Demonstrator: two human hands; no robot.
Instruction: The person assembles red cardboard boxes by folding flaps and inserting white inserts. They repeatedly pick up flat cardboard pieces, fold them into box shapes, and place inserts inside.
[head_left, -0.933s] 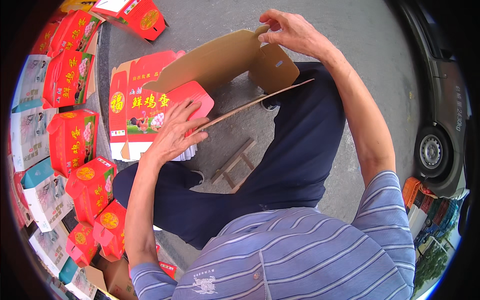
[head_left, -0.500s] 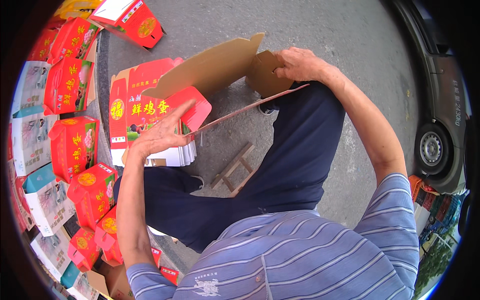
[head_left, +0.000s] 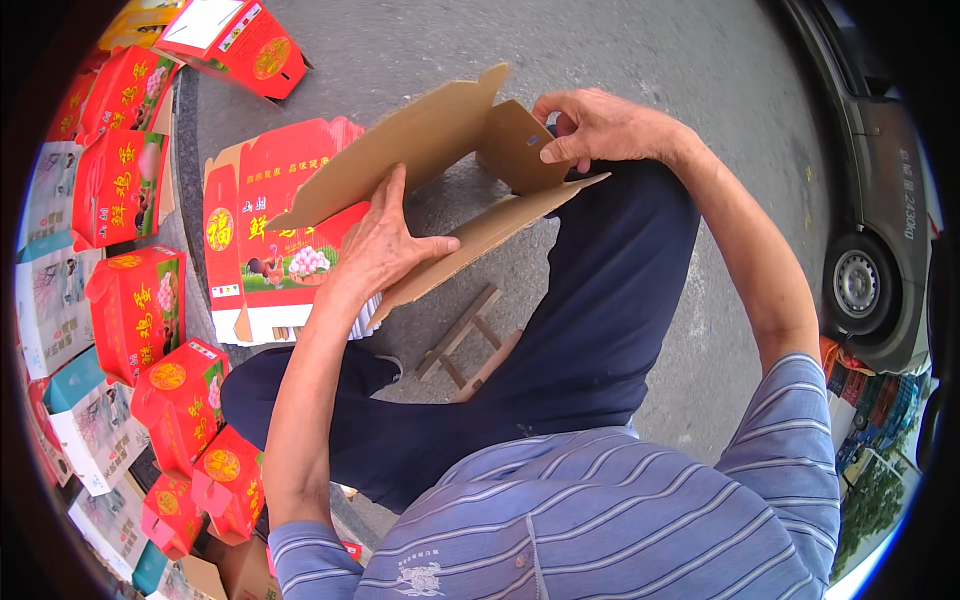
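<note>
A partly folded cardboard box (head_left: 420,128), plain brown inside, stands over my raised knee with its two long walls apart. At its right end my right hand (head_left: 610,128) pinches the end flap, thumb on the inner face and fingers curled behind. My left hand (head_left: 390,240) is at the box's left end, fingers stretched along the far wall and thumb spread onto the near wall. Beneath and behind the left hand lies a stack of flat red printed cartons (head_left: 265,185), white edges showing at the near side.
Folded red boxes (head_left: 140,315) and white boxes (head_left: 95,430) crowd the left side. Another red box (head_left: 245,50) stands on the pavement at the far left. A small wooden stool (head_left: 465,345) sits between my legs. At right a grey vehicle (head_left: 875,200) is parked.
My left hand has moved right and into the box end, where a red flap stood up before. The box walls are spread wider. My right thumb now shows inside the end flap.
</note>
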